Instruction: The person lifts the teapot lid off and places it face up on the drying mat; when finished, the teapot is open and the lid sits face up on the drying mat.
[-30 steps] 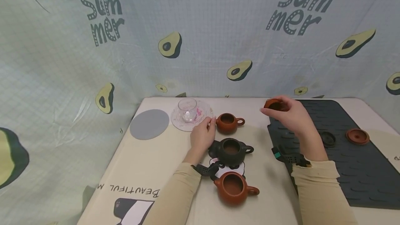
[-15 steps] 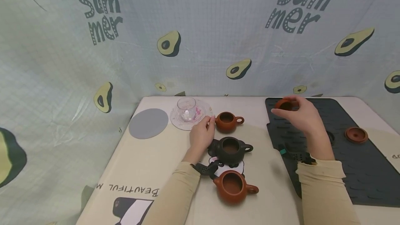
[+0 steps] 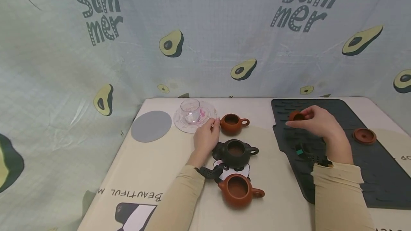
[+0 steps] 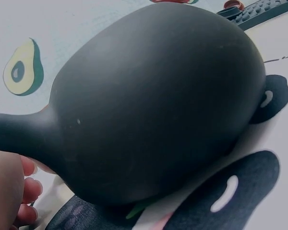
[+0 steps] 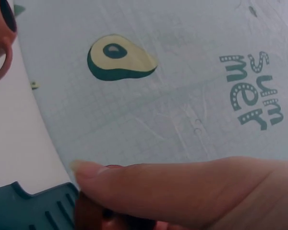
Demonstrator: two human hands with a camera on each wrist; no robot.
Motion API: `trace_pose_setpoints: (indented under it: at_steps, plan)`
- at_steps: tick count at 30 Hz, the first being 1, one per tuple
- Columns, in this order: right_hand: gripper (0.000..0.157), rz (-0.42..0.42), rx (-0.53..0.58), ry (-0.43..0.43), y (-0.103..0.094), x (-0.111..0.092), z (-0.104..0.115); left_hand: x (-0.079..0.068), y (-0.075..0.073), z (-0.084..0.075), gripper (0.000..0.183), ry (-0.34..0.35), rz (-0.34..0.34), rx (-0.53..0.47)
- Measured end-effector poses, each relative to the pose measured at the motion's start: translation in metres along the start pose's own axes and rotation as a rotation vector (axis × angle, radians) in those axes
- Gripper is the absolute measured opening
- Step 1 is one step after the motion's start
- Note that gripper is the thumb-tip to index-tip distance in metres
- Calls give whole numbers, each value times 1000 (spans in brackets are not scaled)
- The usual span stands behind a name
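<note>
My right hand [image 3: 321,122] pinches a small reddish-brown teapot lid [image 3: 295,116] over the dark ridged mat [image 3: 285,142]. The right wrist view shows the thumb lying across the lid [image 5: 89,211]. My left hand [image 3: 206,136] grips the spout end of the rear reddish-brown teapot [image 3: 231,126], fingers covering the spout. Nearer stands a black teapot [image 3: 237,156], which fills the left wrist view. A second reddish-brown teapot [image 3: 237,192] is closest to the body. All three teapots are lidless, with handles to the right.
Another reddish-brown lid [image 3: 364,136] lies on the mat to the right. A clear glass cup [image 3: 190,111] stands on a patterned saucer [image 3: 181,126] at the back left, beside a grey disc [image 3: 151,127]. A printed curtain [image 3: 205,45] hangs behind the table.
My right hand has carried the lid rightward and nearer to the body, from the mat's far left corner to over the mat. The black lid there is now hidden. My left hand stays put.
</note>
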State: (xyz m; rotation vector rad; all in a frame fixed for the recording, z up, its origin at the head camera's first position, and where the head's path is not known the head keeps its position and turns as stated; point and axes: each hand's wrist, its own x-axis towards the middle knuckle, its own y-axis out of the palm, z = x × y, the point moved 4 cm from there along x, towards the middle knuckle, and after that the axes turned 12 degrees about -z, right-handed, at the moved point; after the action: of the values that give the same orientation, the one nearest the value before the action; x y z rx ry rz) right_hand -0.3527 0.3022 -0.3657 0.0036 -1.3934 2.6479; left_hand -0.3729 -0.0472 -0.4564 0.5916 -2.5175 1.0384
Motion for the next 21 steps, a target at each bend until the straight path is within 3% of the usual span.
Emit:
trace_pose_setpoints:
  at_steps: [8,21]
  plan:
    - [85,109,-61,-27,11,4,-2,0,-1,1,34,7,-8,-7]
    - [79,133,-102,-24,20,6,-6,0,0,0,35,-5,6,1]
